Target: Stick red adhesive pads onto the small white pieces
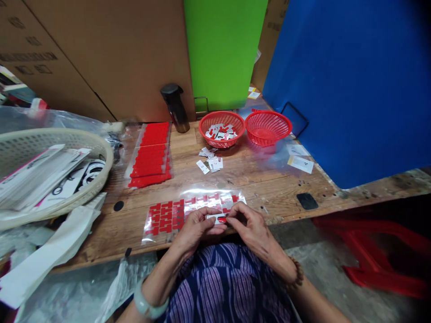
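My left hand and my right hand meet at the near edge of the wooden table. Together they pinch a small white card with a red sticker between the fingertips. Directly behind the hands lies a clear sheet of red stickers, partly stripped on its right side. A stack of full red sticker sheets lies farther back. One red basket holds several finished white-and-red cards, and a few loose cards lie in front of it.
A second red basket sits at the right of the first. A large cream basket of packaged items fills the left. A dark bottle stands at the back. Cardboard boxes, a green panel and a blue panel wall the table. A red stool stands at the right.
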The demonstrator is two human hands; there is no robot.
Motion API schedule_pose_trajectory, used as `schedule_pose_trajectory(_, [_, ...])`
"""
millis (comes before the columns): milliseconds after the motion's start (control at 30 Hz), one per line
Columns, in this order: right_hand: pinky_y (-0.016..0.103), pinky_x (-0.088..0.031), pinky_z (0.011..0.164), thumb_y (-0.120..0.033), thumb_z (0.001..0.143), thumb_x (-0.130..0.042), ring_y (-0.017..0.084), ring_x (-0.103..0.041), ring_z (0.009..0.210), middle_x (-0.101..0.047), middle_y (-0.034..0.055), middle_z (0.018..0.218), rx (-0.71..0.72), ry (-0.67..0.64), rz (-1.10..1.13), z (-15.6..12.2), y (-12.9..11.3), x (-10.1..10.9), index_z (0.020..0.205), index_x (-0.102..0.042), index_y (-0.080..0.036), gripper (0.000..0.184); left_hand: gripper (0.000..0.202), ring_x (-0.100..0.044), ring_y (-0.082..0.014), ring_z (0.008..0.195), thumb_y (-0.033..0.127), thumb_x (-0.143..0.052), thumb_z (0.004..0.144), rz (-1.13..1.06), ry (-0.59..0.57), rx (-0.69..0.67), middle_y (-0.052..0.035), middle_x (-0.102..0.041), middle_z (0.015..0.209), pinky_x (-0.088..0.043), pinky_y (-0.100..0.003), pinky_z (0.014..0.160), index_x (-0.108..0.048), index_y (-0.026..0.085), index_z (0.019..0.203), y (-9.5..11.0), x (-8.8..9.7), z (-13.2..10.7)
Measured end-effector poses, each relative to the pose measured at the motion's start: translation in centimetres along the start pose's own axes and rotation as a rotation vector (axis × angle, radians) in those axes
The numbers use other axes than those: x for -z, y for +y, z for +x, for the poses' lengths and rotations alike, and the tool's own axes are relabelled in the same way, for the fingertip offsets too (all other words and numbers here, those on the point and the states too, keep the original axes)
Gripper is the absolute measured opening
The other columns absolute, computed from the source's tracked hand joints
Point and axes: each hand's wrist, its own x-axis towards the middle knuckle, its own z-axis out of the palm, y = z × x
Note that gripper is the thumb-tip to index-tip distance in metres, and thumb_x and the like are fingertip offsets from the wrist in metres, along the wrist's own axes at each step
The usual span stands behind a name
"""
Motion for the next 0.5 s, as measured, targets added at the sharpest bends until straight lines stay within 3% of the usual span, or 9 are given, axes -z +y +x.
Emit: schedule_pose_trajectory(500, [0.022,-0.038,0.06,-0.015,0.077,-0.05,0.011,-0.049,0.064,-0.052,-0.003,0.068,-0.017,0.01,0.01,0.11,-0.04,-0.21,0.073,-0.051,-0.019,0.006,0.024,-0.069,-0.0163,0.064,0.012,-0.066,0.071,-0.005,0.007,0.003,-0.012,-0.071,0.074,-0.054,-0.02,0.061,-0.059,0.009,0.093,0.02,-0.12,-0.03])
